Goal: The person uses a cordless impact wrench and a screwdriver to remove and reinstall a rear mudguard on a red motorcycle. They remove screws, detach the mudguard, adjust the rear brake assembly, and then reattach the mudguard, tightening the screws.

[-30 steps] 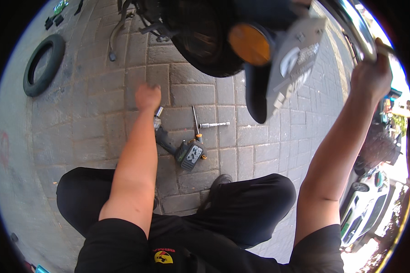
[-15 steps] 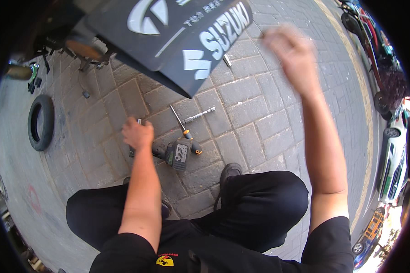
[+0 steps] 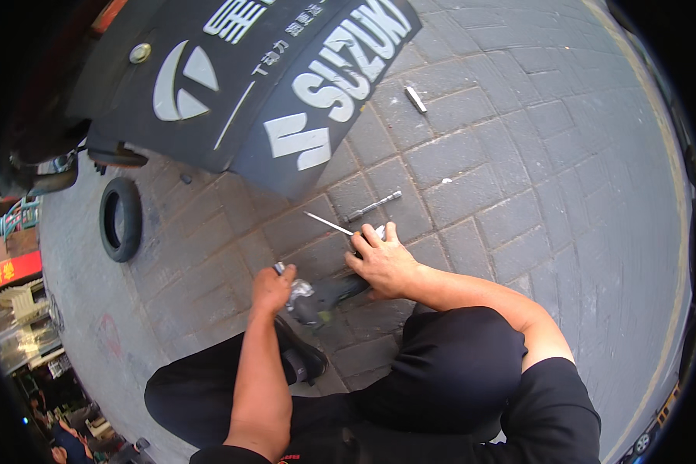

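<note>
My left hand [image 3: 273,288] is closed on the front end of a blurred dark cordless impact wrench [image 3: 317,303]. My right hand [image 3: 385,263] curls over the wrench's battery end, hiding most of it. Beside the right fingers lies a long screwdriver [image 3: 325,221], its handle largely covered by that hand. A chrome socket extension [image 3: 373,206] rests on the paving just beyond. Farther off lies another small metal bar [image 3: 415,99]. Above them hangs a motorbike's dark plastic mudguard [image 3: 232,93] with pale lettering and stickers, held by neither hand.
A black tyre [image 3: 121,219] lies at left. Grey paving bricks [image 3: 503,155] surround me, bordered by a painted line [image 3: 657,116] at right. My crossed legs [image 3: 456,363] are close beneath the tool. Shopfronts [image 3: 19,309] and a partly visible person [image 3: 73,441] are at far lower left.
My right hand has let go of the motorbike above and come down to the wrench. My left hand has lowered onto it too. The view has turned, with more mudguard showing.
</note>
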`<action>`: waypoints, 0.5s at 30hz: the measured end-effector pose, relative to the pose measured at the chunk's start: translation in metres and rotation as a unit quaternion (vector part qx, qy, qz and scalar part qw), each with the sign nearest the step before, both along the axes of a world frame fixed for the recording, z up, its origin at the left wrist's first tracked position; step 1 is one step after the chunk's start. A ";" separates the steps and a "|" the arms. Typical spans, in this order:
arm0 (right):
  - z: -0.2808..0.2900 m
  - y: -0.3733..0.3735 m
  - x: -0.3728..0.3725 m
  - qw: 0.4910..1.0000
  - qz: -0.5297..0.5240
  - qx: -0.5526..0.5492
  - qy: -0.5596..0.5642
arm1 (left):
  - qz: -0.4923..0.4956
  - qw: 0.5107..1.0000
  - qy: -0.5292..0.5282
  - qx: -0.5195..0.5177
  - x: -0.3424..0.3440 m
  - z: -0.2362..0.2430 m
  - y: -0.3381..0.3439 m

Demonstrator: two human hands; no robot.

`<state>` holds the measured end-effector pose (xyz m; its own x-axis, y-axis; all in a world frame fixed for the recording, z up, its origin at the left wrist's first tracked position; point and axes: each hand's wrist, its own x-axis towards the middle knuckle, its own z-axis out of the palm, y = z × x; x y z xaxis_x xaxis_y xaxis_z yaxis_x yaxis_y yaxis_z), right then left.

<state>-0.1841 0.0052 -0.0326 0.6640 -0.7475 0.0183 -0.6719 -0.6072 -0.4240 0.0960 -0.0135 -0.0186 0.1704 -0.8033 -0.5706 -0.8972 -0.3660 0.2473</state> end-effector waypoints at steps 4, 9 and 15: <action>-0.002 0.000 0.016 0.996 0.058 -0.016 0.068 | 0.191 0.972 0.135 0.022 -0.037 -0.007 0.032; 0.009 0.002 -0.018 0.998 -0.051 0.009 -0.020 | 0.291 0.906 0.289 -0.100 -0.072 -0.016 0.000; 0.036 0.032 -0.085 0.949 -0.245 0.172 -0.101 | -0.062 0.982 0.107 -0.142 -0.111 -0.042 -0.067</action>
